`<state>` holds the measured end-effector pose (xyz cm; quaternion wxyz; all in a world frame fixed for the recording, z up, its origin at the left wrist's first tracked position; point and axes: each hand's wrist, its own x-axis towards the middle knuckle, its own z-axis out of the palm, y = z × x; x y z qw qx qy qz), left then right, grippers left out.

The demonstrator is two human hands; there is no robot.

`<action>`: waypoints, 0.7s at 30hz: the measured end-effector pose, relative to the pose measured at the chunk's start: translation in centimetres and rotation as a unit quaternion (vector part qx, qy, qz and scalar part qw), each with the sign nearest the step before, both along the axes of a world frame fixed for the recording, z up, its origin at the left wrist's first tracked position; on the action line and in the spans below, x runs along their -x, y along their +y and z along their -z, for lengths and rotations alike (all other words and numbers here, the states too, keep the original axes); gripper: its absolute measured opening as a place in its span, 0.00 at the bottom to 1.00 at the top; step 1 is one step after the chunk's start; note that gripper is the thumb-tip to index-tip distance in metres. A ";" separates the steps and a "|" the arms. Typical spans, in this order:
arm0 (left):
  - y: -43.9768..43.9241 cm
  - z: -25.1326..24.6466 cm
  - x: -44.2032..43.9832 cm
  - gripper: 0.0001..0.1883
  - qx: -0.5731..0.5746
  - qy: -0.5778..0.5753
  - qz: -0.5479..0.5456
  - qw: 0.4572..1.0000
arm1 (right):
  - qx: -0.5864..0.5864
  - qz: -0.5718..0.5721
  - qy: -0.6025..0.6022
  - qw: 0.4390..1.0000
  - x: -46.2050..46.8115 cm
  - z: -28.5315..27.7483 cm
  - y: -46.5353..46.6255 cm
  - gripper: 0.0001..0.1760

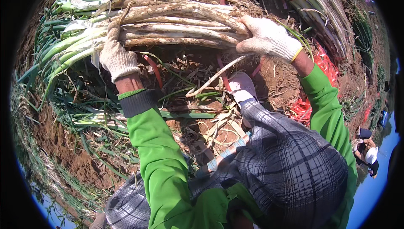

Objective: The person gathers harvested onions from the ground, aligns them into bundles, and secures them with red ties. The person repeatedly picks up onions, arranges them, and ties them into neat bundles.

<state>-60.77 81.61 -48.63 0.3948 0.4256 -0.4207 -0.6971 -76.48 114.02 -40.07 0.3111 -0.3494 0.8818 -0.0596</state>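
Before me a thick bundle of long green onions (176, 26) lies sideways, white stalks in the middle, green leaves to the left and roots to the right. My left hand (118, 50), in a knitted glove, grips the stalks near the leafy end, its fingers partly hidden. At the root end, my right hand (268, 37), in a white glove, presses round the stalk ends with its thumb apart from the fingers. Red plastic ties (154, 71) show on the soil under and beside the bundle. One loose pale stalk (217, 75) slants below the roots.
A tied green onion bundle (318, 14) lies at the upper right. Tangled red plastic ties (301, 110) are beside my right arm. More green onions (101, 118) lie at the lower left. My shoe (243, 85) is just below the bundle. A person (367, 153) is far off at the right.
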 end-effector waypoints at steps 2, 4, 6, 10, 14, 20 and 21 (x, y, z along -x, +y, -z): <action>-0.4 2.0 0.7 0.25 0.027 -0.127 0.066 0.989 | 0.088 -0.078 0.105 0.987 -1.5 1.6 0.6 0.41; -0.7 3.1 0.2 0.24 0.026 -0.107 0.088 0.990 | 0.026 -0.069 0.122 0.990 -2.2 2.9 1.6 0.41; -0.9 3.4 -0.8 0.23 -0.042 -0.097 0.036 0.994 | 0.081 -0.081 0.056 0.992 -1.6 3.6 2.5 0.38; -0.9 3.2 -1.7 0.22 -0.015 -0.089 0.078 0.993 | 0.065 -0.116 0.037 0.990 0.7 3.8 3.2 0.42; -1.1 3.5 -1.0 0.17 -0.006 -0.127 0.068 0.990 | 0.081 -0.130 0.182 0.971 -0.6 3.0 3.7 0.41; -1.7 3.9 -1.1 0.21 -0.010 -0.104 0.081 0.991 | 0.266 -0.241 0.347 0.867 -4.2 3.1 4.2 0.34; -1.7 3.8 -1.2 0.21 -0.037 -0.102 0.083 0.991 | 0.263 -0.273 0.353 0.855 -4.1 3.4 4.0 0.29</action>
